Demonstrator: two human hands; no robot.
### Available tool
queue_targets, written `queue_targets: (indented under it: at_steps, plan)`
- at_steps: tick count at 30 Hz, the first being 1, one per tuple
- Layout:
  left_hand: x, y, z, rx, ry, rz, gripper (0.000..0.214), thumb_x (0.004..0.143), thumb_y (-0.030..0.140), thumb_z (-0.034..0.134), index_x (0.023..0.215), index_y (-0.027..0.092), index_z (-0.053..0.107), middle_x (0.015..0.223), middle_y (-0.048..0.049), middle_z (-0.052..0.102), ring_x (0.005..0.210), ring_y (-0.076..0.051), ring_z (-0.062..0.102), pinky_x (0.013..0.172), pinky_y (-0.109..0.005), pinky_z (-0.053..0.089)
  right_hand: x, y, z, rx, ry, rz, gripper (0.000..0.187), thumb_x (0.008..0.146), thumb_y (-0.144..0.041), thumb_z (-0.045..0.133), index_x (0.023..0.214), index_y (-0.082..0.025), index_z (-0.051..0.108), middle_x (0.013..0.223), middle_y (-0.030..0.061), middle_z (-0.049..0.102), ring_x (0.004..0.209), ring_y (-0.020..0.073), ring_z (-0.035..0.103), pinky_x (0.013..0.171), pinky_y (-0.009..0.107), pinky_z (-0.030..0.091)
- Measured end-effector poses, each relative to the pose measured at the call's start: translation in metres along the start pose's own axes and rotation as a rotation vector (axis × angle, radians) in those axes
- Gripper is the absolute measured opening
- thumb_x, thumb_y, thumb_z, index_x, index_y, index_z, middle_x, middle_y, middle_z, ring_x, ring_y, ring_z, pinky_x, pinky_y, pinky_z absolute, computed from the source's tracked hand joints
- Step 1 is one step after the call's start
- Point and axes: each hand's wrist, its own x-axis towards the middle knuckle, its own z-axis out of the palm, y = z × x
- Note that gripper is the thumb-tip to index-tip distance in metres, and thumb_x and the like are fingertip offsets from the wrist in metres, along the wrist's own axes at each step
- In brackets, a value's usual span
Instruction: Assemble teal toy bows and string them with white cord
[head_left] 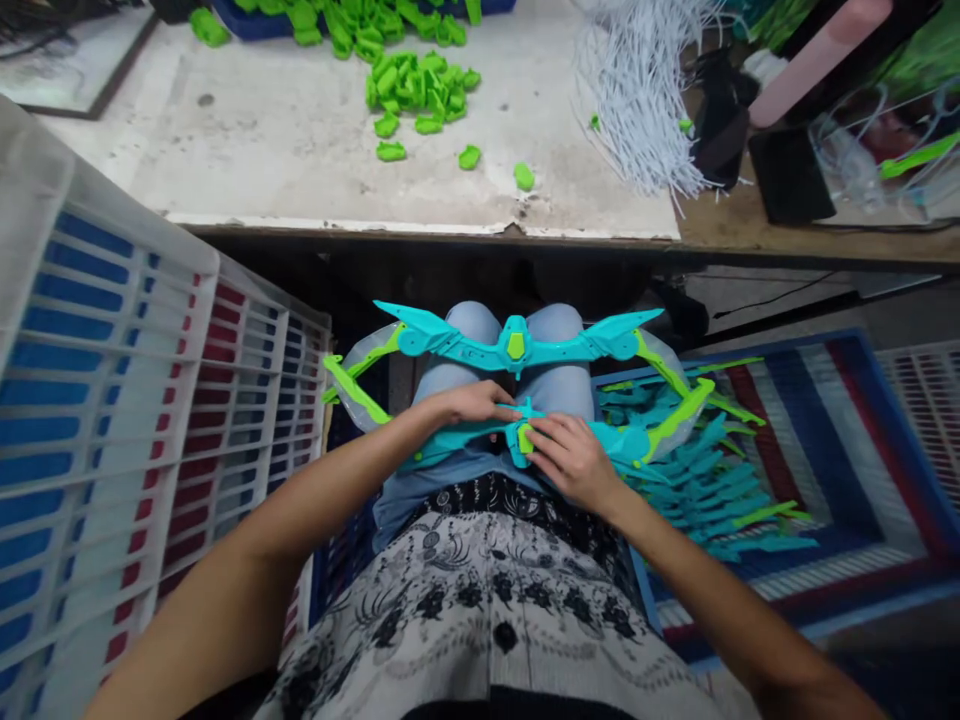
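Note:
Two turquoise toy bows with lime-green trim lie across my lap. The far bow (517, 345) rests on my knees untouched. The near bow (637, 440) lies against my waist. My left hand (469, 405) lies on its left limb, fingers curled over the plastic. My right hand (570, 460) presses on its middle, fingertips pinched around a small green part (525, 438) at the grip.
A white slatted crate (112, 400) stands at my left. A blue bin (862, 480) at my right holds several more turquoise bow pieces (705, 490). The workbench (300, 150) ahead carries loose green parts (420, 85) and a bundle of white strings (637, 90).

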Motion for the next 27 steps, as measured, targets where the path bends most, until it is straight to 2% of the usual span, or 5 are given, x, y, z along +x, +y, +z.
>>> queue_targets:
  at_steps: [4,10,16,21,27]
  plan:
    - [0.000,0.000,0.002,0.010,0.029,0.014,0.049,0.075,0.056,0.059,0.093,0.011,0.066,0.073,-0.0033,0.063,0.060,-0.013,0.053,0.059,-0.025,0.040,-0.004,0.001,0.016,-0.025,0.064,0.060,0.028,0.089,-0.029,0.051,0.113,-0.025,0.064,0.119,0.0074,0.063,0.113,0.0268,0.050,0.093,0.049,0.043]
    - [0.004,0.001,0.002,0.320,0.079,0.071,0.054,0.067,0.059,0.064,0.091,0.011,0.063,0.075,-0.0005,0.058,0.068,-0.014,0.050,0.058,-0.023,0.035,-0.006,-0.009,0.026,0.008,0.198,0.212,0.023,0.086,-0.033,0.057,0.107,-0.027,0.065,0.131,0.0078,0.054,0.122,0.0265,0.046,0.104,0.050,0.032]
    - [0.005,0.002,0.008,0.273,0.083,0.075,0.052,0.065,0.058,0.066,0.086,0.012,0.058,0.073,0.0003,0.056,0.065,-0.014,0.051,0.057,-0.023,0.036,0.006,-0.004,0.026,0.098,0.086,0.480,0.065,0.071,-0.041,0.071,0.128,-0.023,0.048,0.120,0.0095,0.061,0.111,0.0294,0.052,0.094,0.049,0.035]
    - [0.001,0.005,0.010,0.287,0.101,0.067,0.050,0.064,0.058,0.067,0.084,0.014,0.057,0.068,0.0017,0.054,0.061,-0.013,0.050,0.054,-0.023,0.033,0.015,-0.004,0.026,0.030,0.024,0.469,0.055,0.069,-0.043,0.072,0.118,-0.022,0.057,0.111,0.0090,0.064,0.106,0.0304,0.052,0.088,0.047,0.033]
    - [-0.001,0.003,0.013,0.350,0.162,0.091,0.049,0.065,0.059,0.063,0.080,0.013,0.059,0.068,0.0020,0.053,0.063,-0.013,0.048,0.055,-0.023,0.032,0.009,0.002,0.025,0.042,-0.031,0.388,0.058,0.071,-0.050,0.068,0.121,-0.023,0.055,0.114,0.0097,0.063,0.109,0.0300,0.050,0.090,0.045,0.031]
